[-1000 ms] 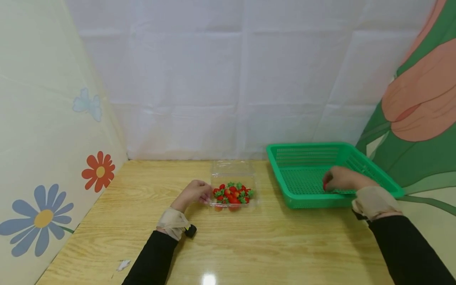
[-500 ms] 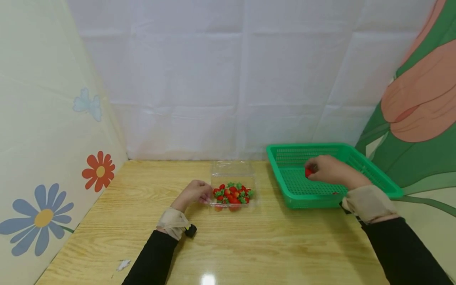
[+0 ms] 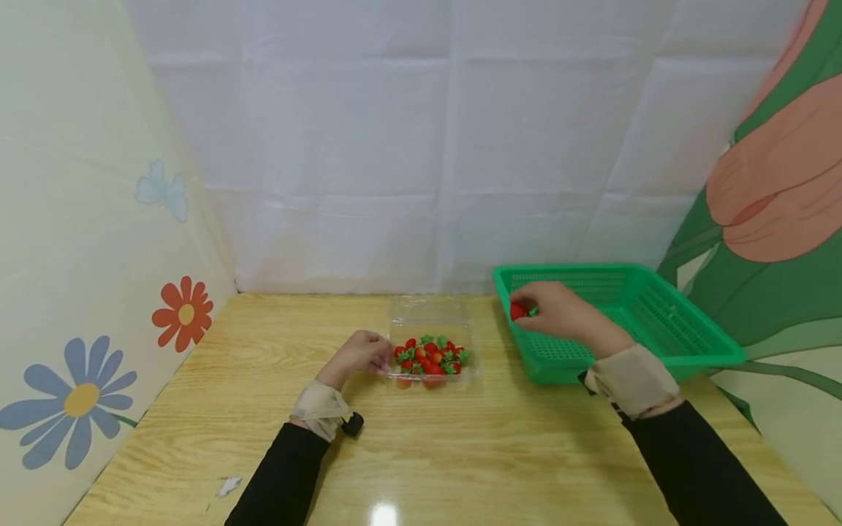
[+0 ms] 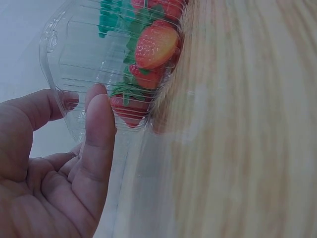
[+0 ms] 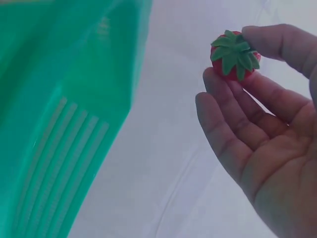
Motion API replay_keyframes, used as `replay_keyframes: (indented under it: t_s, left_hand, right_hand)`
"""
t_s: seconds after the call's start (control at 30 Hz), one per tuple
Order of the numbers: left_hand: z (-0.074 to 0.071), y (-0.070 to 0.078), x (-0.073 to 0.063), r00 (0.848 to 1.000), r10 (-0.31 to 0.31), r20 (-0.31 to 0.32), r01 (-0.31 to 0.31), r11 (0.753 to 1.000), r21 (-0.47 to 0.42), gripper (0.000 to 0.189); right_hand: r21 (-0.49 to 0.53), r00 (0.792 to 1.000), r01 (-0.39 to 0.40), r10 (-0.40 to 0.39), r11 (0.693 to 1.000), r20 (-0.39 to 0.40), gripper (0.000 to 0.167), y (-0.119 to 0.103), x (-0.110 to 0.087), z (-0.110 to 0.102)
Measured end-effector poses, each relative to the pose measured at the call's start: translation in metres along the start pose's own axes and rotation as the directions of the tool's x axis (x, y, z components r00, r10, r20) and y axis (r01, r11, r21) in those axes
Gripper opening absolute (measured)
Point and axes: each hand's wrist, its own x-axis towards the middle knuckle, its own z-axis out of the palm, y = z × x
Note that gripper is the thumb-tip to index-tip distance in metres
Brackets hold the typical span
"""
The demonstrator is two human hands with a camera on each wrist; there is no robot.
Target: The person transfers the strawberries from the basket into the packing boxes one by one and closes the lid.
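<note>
"Where was the strawberry (image 5: 235, 57)?"
"Pinched between thumb and fingertips of the right grip (image 3: 559, 310), near the green basket's (image 3: 684, 321) left rim."
"And the left grip (image 3: 358, 356)?"
"It pinched the clear clamshell's (image 4: 77, 44) edge, other strawberries (image 3: 430, 358) inside."

place: screened-off tabletop setup | back: creased white sheet (image 3: 342, 146) | sides: 2 flower-print panels (image 3: 85, 241) | base: wood-grain table (image 3: 460, 453)

Creased white backdrop (image 3: 342, 146) upper centre, cream flower-print wall (image 3: 85, 241) left, green-and-pink floral wall (image 3: 776, 292) right, wood-grain tabletop (image 3: 487, 453) below, light glare (image 3: 384, 514) bottom centre
</note>
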Motion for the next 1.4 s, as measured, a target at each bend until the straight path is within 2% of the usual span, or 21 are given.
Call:
replay_keyframes:
  t_s: [0.3, 0.43, 0.6, 0.77, 1.0, 1.4]
  left_hand:
    - [-0.001, 0.0, 0.0, 1.0, 0.003, 0.003, -0.003, 1.0, 0.001, 0.027]
    - [-0.001, 0.0, 0.001, 1.0, 0.005, 0.005, -0.005, 1.0, 0.001, 0.027]
    - [0.0, 0.0, 0.001, 1.0, 0.001, 0.004, -0.001, 1.0, 0.002, 0.027]
    - [0.0, 0.0, 0.001, 1.0, -0.002, 0.002, 0.002, 1.0, 0.0, 0.027]
    - [-0.002, -0.001, 0.001, 0.999, 0.031, 0.016, -0.031, 0.999, -0.007, 0.025]
    - [-0.002, -0.002, 0.002, 1.0, 0.009, 0.0, -0.009, 1.0, 0.007, 0.029]
  right_hand:
    - [0.01, 0.999, 0.035, -0.035, 0.999, -0.028, 0.042, -0.03, 0.022, 0.031]
    - [0.024, 0.996, 0.075, -0.074, 0.997, -0.053, 0.038, -0.036, 0.033, 0.051]
    - [0.062, 0.994, 0.09, -0.086, 0.994, -0.062, 0.04, -0.041, 0.046, 0.076]
    - [0.083, 0.995, 0.077, -0.072, 0.994, -0.067, 0.04, -0.045, 0.056, 0.099]
    - [0.134, 0.998, 0.041, -0.034, 0.99, -0.051, 0.038, -0.054, 0.068, 0.124]
    - [0.235, 1.0, 0.002, 0.004, 0.972, -0.024, 0.033, -0.06, 0.079, 0.152]
